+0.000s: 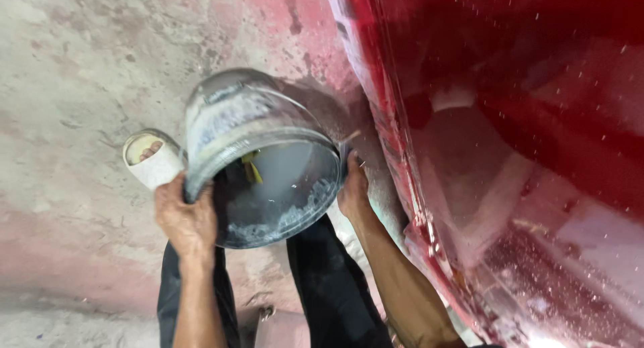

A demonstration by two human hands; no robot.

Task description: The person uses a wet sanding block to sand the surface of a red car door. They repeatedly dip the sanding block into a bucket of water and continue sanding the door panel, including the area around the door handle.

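Note:
A grey, paint-caked bucket (pixel 241 130) is lifted and tipped toward me, its mouth showing cloudy water and a yellow object inside. My left hand (pixel 184 217) grips the bucket's rim at the lower left and also holds a white roll of tape (pixel 153 161) with a finger through its core. My right hand (pixel 353 190) clasps the rim on the right side, next to the wet red car panel (pixel 523 153).
The glossy red car body fills the right half, beaded with water and streaked white. Below lies a stained concrete floor (pixel 74 86) with pink patches. My dark trouser legs (pixel 329 287) stand under the bucket.

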